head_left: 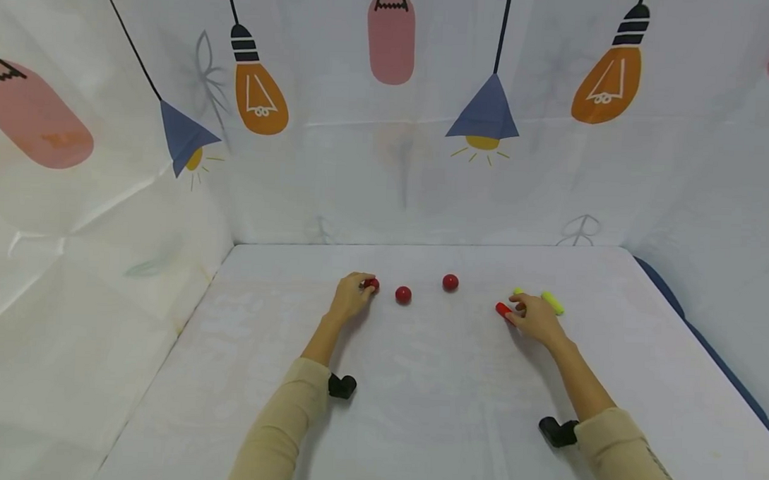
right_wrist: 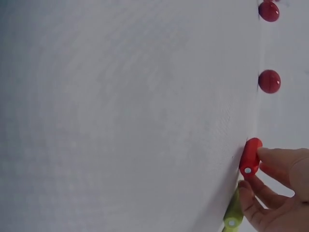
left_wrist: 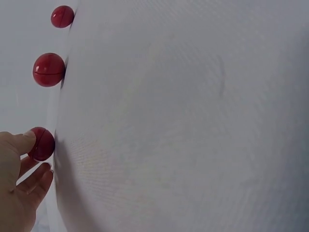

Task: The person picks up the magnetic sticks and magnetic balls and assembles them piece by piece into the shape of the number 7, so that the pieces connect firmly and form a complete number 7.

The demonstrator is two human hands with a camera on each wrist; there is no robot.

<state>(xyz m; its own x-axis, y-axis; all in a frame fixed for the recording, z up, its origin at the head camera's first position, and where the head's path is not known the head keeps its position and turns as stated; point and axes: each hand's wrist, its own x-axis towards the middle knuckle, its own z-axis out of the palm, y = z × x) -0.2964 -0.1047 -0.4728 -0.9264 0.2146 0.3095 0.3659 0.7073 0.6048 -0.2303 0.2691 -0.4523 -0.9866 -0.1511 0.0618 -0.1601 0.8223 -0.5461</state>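
At the left end of a row on the white table, my left hand (head_left: 349, 296) pinches a red ball (left_wrist: 44, 145) between thumb and fingers. To its right lie a second red ball (head_left: 404, 295) and a third red ball (head_left: 450, 282), both untouched. My right hand (head_left: 538, 319) holds a small red cylinder (right_wrist: 251, 155) by thumb and fingertips, low at the table surface. One yellow-green cylinder (head_left: 552, 302) lies just beyond this hand. Another yellow-green cylinder (head_left: 518, 291) is mostly hidden behind the fingers.
The white table (head_left: 430, 383) ends at a printed white curtain (head_left: 387, 176) behind and at the left. Dark blue fabric (head_left: 705, 336) runs along the right edge. Black wrist mounts stick out from both sleeves.
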